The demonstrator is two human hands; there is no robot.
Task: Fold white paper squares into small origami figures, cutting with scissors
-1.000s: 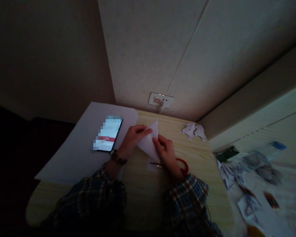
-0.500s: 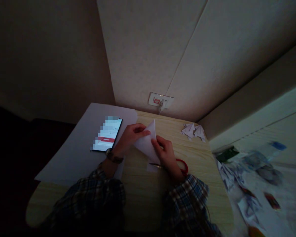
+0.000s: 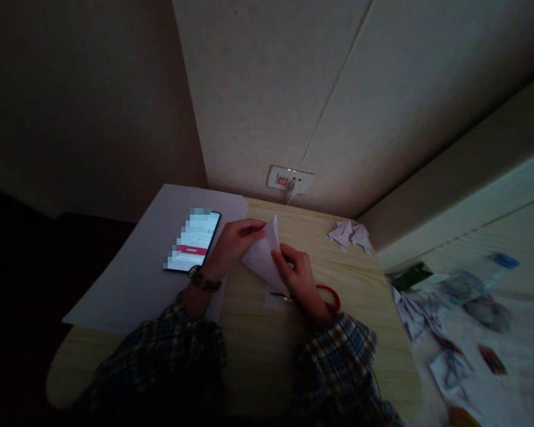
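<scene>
Between my two hands, just above the wooden table (image 3: pixel 249 356), a folded white sheet of paper (image 3: pixel 261 256) is held with a pointed corner upward. My left hand (image 3: pixel 237 242) pinches its upper left edge between thumb and fingers. On the paper's right edge, my right hand (image 3: pixel 296 270) is closed, thumb in front and fingers curled behind. Scissors with red handles (image 3: pixel 331 299) lie under my right wrist, which hides their middle. A small paper piece (image 3: pixel 273 300) lies beneath the blades.
Left of my hands, a lit phone (image 3: pixel 193 243) rests on large white sheets (image 3: pixel 129 279). Folded paper figures (image 3: pixel 342 233) lie at the table's back right corner. A wall socket (image 3: pixel 289 179) with a plug is behind. Lower right, crumpled papers (image 3: pixel 412 314) and a plastic bottle (image 3: pixel 476 281) lie beyond the table's edge.
The paper's upper corner has shifted slightly left and its fold shows a little wider. My left fingers have moved slightly up along the edge; my right hand has barely moved.
</scene>
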